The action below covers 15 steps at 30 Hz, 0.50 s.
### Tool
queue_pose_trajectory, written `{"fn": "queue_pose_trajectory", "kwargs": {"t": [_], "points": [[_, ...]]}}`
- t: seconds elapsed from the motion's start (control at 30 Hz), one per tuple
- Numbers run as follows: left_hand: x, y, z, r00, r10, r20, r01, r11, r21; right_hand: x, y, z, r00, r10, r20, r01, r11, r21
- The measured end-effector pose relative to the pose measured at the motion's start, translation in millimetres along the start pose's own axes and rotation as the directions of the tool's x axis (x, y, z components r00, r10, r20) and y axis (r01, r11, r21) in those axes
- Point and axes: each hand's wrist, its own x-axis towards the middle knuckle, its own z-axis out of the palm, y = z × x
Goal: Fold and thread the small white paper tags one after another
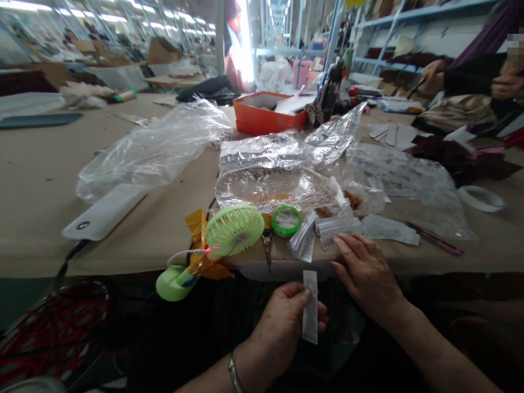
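Note:
My left hand (282,316) pinches a narrow white label strip (310,322) between thumb and fingers, held upright just below the table edge. With fingers stretched out, my right hand (368,273) rests its fingertips on the near edge of a fanned stack of printed white labels (338,226). A second bundle of strips (303,240) lies left of that stack, and another fan of printed labels (388,228) spreads to its right. Close by stands a round green tub (286,220) with whitish contents.
A green fan (234,230) is fixed at the table edge with orange tape. Clear plastic bags (270,180) cover the middle, before an orange box (262,123). A white power bank (106,213) lies left, a tape roll (482,198) right. Another person's hand (434,76) is at far right.

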Motion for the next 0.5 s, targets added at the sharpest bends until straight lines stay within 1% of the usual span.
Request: {"fn": "queue_pose_trajectory", "kwargs": {"t": [0.07, 0.13, 0.23, 0.37, 0.43, 0.5], "points": [[-1.6, 1.1, 0.2, 1.0, 0.008, 0.006, -0.009, 0.999, 0.038, 0.0, 2.6, 4.7, 1.0, -0.007, 0.021, 0.009, 0.998, -0.058], [-1.9, 2.3, 1.2, 1.0, 0.0, -0.008, 0.0, 0.998, 0.057, -4.6, 4.6, 8.7, 0.999, -0.028, -0.018, 0.027, 0.999, -0.034], [0.4, 3.7, 3.3, 0.999, -0.027, -0.047, 0.03, 0.998, 0.062, -11.0, 10.0, 11.8, 0.994, -0.025, -0.108, 0.035, 0.995, 0.089], [5.3, 5.6, 6.5, 0.998, -0.051, -0.048, 0.053, 0.997, 0.05, -12.8, 16.3, 10.8, 0.98, 0.052, -0.192, 0.003, 0.962, 0.274], [6.9, 6.8, 8.3, 0.996, -0.067, -0.055, 0.069, 0.997, 0.038, -13.9, 13.8, 7.8, 0.971, 0.095, -0.221, -0.013, 0.938, 0.347], [7.7, 7.8, 10.4, 0.996, -0.081, -0.043, 0.082, 0.997, 0.009, -16.5, 5.9, 3.7, 0.969, 0.082, -0.232, 0.02, 0.914, 0.406]]}}
